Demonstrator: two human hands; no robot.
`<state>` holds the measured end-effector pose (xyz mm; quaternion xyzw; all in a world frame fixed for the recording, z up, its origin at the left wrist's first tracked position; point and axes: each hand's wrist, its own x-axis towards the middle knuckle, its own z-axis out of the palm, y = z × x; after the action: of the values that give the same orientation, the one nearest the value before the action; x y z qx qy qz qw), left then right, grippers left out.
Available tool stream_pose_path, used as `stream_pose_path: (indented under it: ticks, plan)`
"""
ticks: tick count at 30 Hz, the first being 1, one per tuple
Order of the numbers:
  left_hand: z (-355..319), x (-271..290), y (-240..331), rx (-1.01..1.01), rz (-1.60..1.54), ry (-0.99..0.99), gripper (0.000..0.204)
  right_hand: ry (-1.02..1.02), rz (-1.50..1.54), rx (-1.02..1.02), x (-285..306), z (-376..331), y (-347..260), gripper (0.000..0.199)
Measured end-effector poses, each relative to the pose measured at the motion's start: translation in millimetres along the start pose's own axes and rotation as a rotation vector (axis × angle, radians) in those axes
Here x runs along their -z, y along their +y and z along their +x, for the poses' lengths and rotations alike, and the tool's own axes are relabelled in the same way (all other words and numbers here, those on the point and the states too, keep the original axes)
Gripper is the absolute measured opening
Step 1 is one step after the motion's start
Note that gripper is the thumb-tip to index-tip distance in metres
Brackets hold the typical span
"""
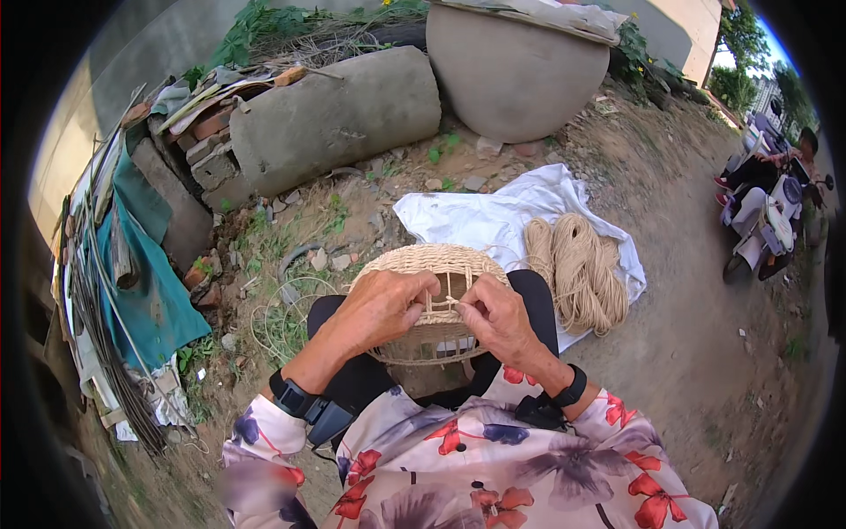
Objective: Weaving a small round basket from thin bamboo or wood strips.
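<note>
A woven straw-coloured basket (430, 257) rests on its side between my knees, with a gap in its wall crossed by a few upright cords. My left hand (381, 304) is closed at the left edge of that gap, its fingertips curled onto the weave. On the other side, my right hand (500, 316) pinches a thin strand of twine (453, 301) at the gap, where a small knot or loop shows. The tips of my left fingers are partly hidden behind the basket's edge. A loose length of twine (264, 322) loops on the ground at my left.
Bundles of tan twine (582, 273) lie on a white cloth sack (467, 214) by my right knee. A concrete cylinder (339, 119) and a large grey vat (522, 75) stand ahead. Teal cloth (150, 282) hangs at left. At far right a person sits by parked scooters (767, 212).
</note>
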<state>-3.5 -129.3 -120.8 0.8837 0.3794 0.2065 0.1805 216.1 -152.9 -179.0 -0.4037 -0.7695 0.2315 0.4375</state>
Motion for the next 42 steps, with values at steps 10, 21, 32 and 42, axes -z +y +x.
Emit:
stream_pose_path:
  ticks: [10,21,32,42]
  plan:
    - [-7,-16,1,-0.151,0.244,0.189,0.018,0.083,-0.014,0.041,-13,2,0,0.007]
    - [-26,-8,-5,0.053,0.212,0.208,0.012,0.018,-0.348,0.228,-25,11,-12,0.006]
    - [-31,0,-43,0.351,-0.268,-0.041,0.019,0.017,0.039,-0.128,26,-5,15,0.016]
    - [-25,7,-46,0.381,-0.377,-0.142,0.019,0.126,-0.248,0.209,6,-15,3,0.014]
